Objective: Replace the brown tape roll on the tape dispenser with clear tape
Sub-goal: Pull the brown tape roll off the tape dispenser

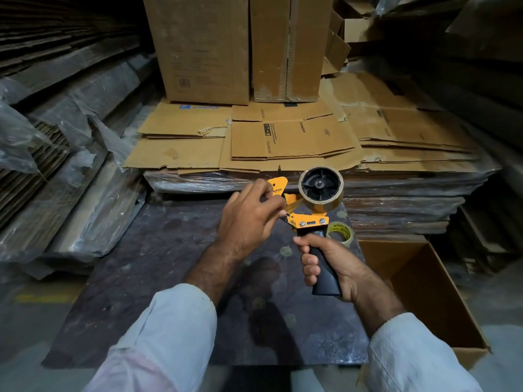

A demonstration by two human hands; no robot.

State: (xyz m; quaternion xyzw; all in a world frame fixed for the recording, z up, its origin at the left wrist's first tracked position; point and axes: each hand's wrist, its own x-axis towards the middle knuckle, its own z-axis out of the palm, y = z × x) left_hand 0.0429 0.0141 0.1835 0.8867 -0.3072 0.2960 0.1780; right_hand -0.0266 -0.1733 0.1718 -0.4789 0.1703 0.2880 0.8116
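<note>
My right hand grips the black handle of an orange tape dispenser held upright above a dark table. A tape roll sits on the dispenser's black hub; its band looks brownish and glossy. My left hand pinches the tape strip at the dispenser's front, next to the orange guard plate. A second tape roll with a yellow printed core lies on the table just behind the dispenser, partly hidden by it.
The dark mottled table lies below my arms. An open cardboard box stands at the right. Flattened cartons are stacked on wrapped bundles behind, with upright boxes beyond. Plastic-wrapped cardboard stacks line the left.
</note>
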